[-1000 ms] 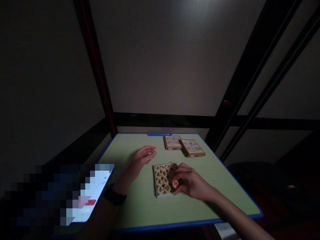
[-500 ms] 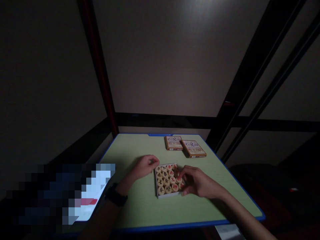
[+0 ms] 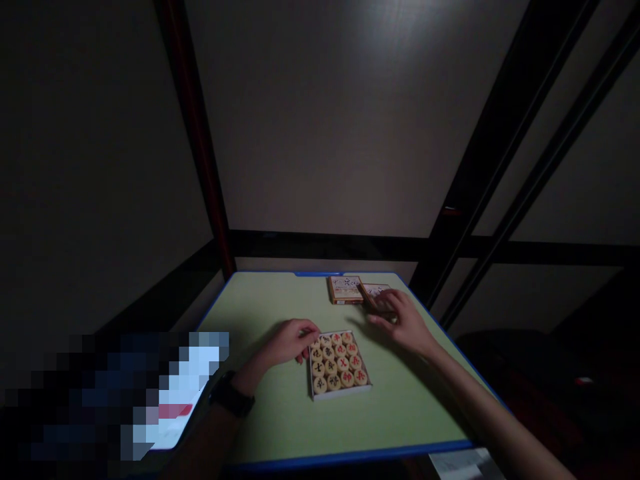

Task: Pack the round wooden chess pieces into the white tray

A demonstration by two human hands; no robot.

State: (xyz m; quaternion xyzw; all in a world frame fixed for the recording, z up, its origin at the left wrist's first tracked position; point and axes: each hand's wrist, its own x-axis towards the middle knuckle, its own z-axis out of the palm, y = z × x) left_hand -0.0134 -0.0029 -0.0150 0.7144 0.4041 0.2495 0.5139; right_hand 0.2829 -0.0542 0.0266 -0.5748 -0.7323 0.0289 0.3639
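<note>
A shallow white box [image 3: 314, 393] filled with several round wooden chess pieces [image 3: 339, 365], marked in black and red, lies on a green table [image 3: 280, 413]. My left hand [image 3: 289, 342] rests against the box's left edge with its fingers curled on the rim. My right hand [image 3: 403, 319] reaches to the far right and its fingers close on a brown printed box lid [image 3: 376, 292]. A second brown printed box [image 3: 344, 289] lies just left of that lid.
The green table has a blue rim [image 3: 350, 459]. A lit screen [image 3: 185, 393] lies at the table's left edge. Dark metal frame bars [image 3: 200, 147] rise behind the table, in front of a pale wall. The room is dim.
My right hand has left the chess pieces and moved back right onto the brown lid. My left hand has shifted from the table onto the box's left edge. All pieces now show.
</note>
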